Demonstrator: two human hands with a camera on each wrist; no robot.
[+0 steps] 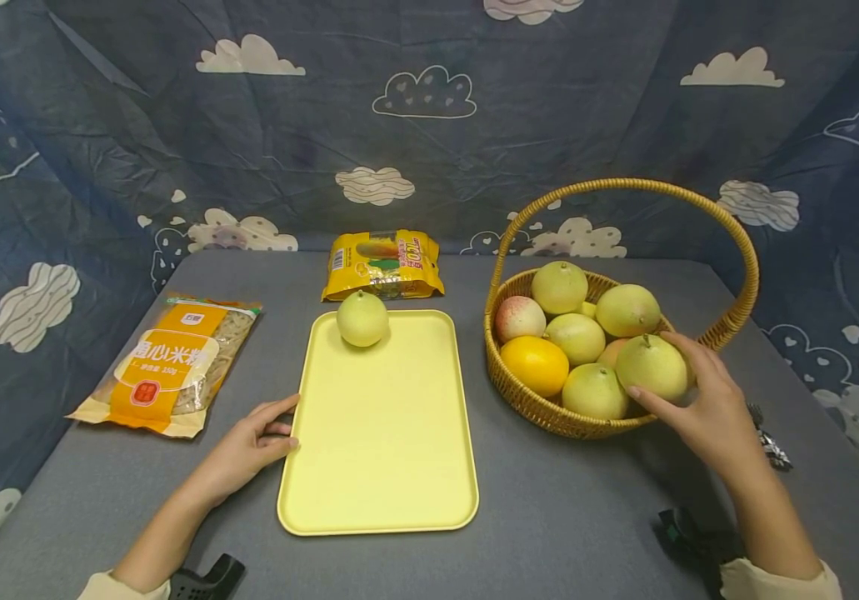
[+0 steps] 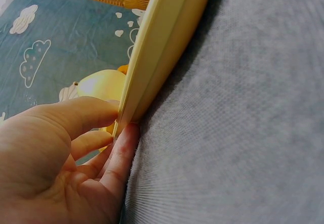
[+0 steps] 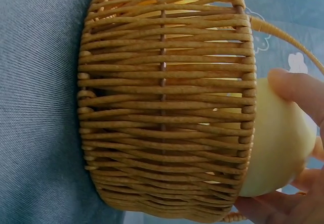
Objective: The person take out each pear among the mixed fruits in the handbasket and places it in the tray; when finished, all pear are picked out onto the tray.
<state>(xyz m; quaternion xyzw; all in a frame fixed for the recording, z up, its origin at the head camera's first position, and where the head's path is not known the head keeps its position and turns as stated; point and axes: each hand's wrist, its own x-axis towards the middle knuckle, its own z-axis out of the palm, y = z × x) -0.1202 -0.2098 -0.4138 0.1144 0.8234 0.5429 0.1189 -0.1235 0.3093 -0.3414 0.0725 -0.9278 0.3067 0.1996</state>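
My left hand (image 1: 252, 442) pinches the left rim of a pale yellow rectangular tray (image 1: 380, 433). In the left wrist view, the thumb lies on one side of the tray's edge (image 2: 147, 62) and fingertips on the other. A yellow-green pear (image 1: 362, 318) stands on the tray's far left corner. My right hand (image 1: 710, 408) grips another pear (image 1: 652, 368) at the near right rim of a wicker basket (image 1: 541, 412). The right wrist view shows thumb and fingers around that pear (image 3: 278, 138), beside the woven wall. Some of the fingers are hidden behind it.
Several pears, an orange fruit (image 1: 535, 366) and a reddish peach (image 1: 521, 319) fill the basket, under its tall arched handle (image 1: 627, 184). A yellow snack packet (image 1: 384, 265) lies behind the tray. A food bag (image 1: 174, 367) lies at the left.
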